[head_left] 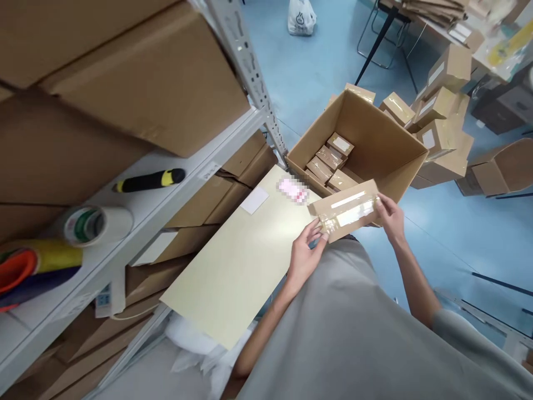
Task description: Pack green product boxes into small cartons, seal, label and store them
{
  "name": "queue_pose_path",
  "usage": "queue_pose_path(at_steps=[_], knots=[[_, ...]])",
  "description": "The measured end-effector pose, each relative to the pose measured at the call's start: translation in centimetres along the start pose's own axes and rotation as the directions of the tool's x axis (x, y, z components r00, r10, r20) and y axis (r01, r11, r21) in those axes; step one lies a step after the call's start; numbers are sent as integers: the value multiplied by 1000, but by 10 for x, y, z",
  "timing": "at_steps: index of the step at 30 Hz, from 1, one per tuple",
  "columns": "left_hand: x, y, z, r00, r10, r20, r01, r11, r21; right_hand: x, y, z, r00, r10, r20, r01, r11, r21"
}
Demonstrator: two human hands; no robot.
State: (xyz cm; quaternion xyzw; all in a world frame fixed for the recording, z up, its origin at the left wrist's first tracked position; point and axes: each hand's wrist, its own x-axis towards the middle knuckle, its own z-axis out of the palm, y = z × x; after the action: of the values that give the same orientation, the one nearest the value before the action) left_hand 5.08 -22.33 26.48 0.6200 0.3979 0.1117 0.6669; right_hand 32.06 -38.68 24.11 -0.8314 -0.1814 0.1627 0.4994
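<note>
A small taped cardboard box (347, 208) with a white label is held between both of my hands, close to my body. My left hand (307, 250) grips its left end, thumb in front and fingers behind. At the right end, my right hand (390, 216) pinches the edge. Just beyond the held box stands a large open carton (387, 130). Several smaller taped boxes (331, 158) lie inside it, along its left side. To the left is a pale board (233, 250) with a white paper slip (255, 200) on it.
A metal shelf (129, 236) on the left bears big cartons (166, 83), a tape roll (97, 225) and a black-and-yellow cutter (150, 180). Stacked boxes (441, 122) stand behind the open carton at right. A white plastic bag (301, 18) rests on the blue floor.
</note>
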Motion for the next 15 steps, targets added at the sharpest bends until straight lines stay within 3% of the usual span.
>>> queue_pose_path(at_steps=[4,7,10,15], knots=[[67,56,80,990,36,135,-51,993,110,78,32,-45,978,-27,-208,30,999,12],[115,75,123,983,24,181,-66,972,228,110,63,-62,954,41,-298,-32,999,34],[155,76,145,978,-5,208,-65,943,327,120,91,-66,948,146,-284,-142,989,35],[225,55,161,957,-83,280,-61,880,470,128,122,-47,909,349,-226,-328,936,128]])
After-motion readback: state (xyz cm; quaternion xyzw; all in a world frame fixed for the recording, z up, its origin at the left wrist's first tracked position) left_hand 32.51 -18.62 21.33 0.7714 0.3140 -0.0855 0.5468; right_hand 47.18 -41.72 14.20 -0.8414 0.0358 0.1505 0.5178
